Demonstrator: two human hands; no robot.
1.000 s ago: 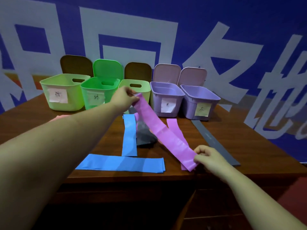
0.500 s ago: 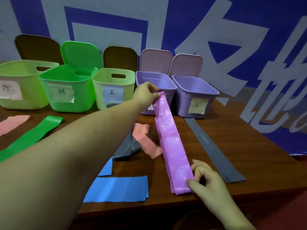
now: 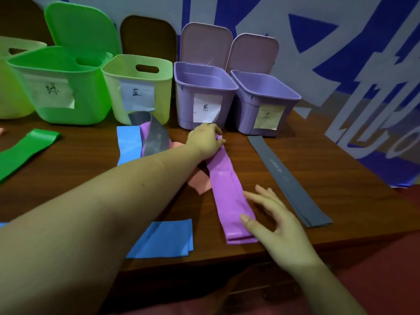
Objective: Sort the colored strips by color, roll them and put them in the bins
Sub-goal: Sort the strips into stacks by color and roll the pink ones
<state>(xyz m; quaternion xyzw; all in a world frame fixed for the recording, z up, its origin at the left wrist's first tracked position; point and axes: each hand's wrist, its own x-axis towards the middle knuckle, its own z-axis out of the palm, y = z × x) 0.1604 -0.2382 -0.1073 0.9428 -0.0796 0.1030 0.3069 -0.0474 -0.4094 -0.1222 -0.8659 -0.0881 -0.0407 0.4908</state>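
Left hand point(image 3: 205, 140) pinches the purple strip's point(image 3: 227, 196) far end, right hand point(image 3: 272, 220) spread flat on its near end; rolling not begun, both purple bins point(image 3: 181, 87) beyond look empty.

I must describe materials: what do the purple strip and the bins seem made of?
Purple strip: probably thin rubber or latex, glossy; it shows sheen and lies limp and flat.
Bins: likely moulded plastic, smooth, semi-matte; thin rigid walls, rolled rims, cut-out handles.

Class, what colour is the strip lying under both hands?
Purple strip, seen in the head view.
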